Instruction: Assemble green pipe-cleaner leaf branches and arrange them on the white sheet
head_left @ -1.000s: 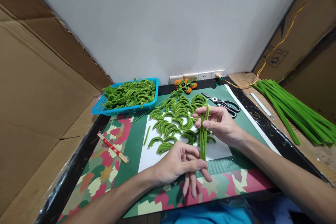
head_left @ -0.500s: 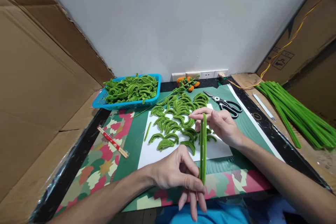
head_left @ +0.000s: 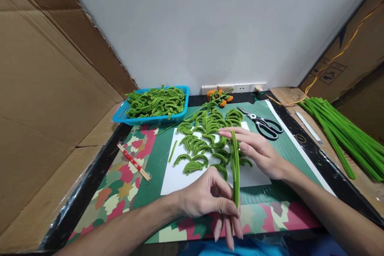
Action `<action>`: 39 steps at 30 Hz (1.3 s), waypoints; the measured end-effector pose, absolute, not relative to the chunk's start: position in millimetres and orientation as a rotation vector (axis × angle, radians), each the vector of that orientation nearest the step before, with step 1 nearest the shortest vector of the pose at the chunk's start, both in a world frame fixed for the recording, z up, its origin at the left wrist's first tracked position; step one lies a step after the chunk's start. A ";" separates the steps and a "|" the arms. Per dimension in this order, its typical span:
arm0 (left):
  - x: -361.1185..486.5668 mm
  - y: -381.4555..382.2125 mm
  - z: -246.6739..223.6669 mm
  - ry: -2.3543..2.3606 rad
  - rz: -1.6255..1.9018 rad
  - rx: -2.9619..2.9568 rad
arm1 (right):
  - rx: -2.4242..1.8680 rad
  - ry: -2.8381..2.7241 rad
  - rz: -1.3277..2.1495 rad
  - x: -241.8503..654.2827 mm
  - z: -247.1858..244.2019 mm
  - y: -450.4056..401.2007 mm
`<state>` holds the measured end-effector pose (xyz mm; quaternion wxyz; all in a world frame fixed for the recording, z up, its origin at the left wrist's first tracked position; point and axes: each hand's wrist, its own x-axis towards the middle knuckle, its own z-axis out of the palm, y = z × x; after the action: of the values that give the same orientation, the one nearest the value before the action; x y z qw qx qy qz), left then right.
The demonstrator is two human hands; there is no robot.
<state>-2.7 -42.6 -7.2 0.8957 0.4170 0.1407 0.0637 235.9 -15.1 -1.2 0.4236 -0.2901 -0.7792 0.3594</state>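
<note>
Before a pale wall (head_left: 192,28), over a mat (head_left: 153,164), we hold a doubled green strip (head_left: 237,172) upright.
A white sheet (head_left: 174,182) lies on the mat, strewn with curved pieces (head_left: 196,144); a bundle (head_left: 351,144) of straight stems rests at the right, and a blue basket (head_left: 156,120) heaped with more pieces sits at the back left. Our left hand (head_left: 207,200) pinches the strip's lower end between thumb and fingers, the rest loose; our right hand (head_left: 264,154) is open, fingers stretched by the strip's top, and whether they touch it we cannot tell. Scissors (head_left: 258,120) lie behind our right hand, a sprig (head_left: 223,103) beyond the pieces, chopsticks (head_left: 133,161) left of the sheet.
</note>
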 end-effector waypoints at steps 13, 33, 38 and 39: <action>-5.0 -49.4 -2.6 0.307 0.205 1.009 | -0.761 -2.425 -0.004 281.5 1.7 6.8; 5.7 -44.2 -16.8 0.570 0.476 0.851 | -0.747 -1.958 0.500 260.1 -4.6 -6.4; 6.1 -45.3 -16.4 0.560 0.435 0.891 | -0.739 -1.470 1.145 243.1 -7.4 -9.1; 6.4 -46.0 -16.4 0.553 0.416 0.895 | -0.684 -1.397 1.267 239.3 -8.2 -9.4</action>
<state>6.4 -46.0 -16.4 0.8442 0.4238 0.2621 0.1973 239.3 -9.4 -8.2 0.5374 -0.2876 -0.5873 0.5325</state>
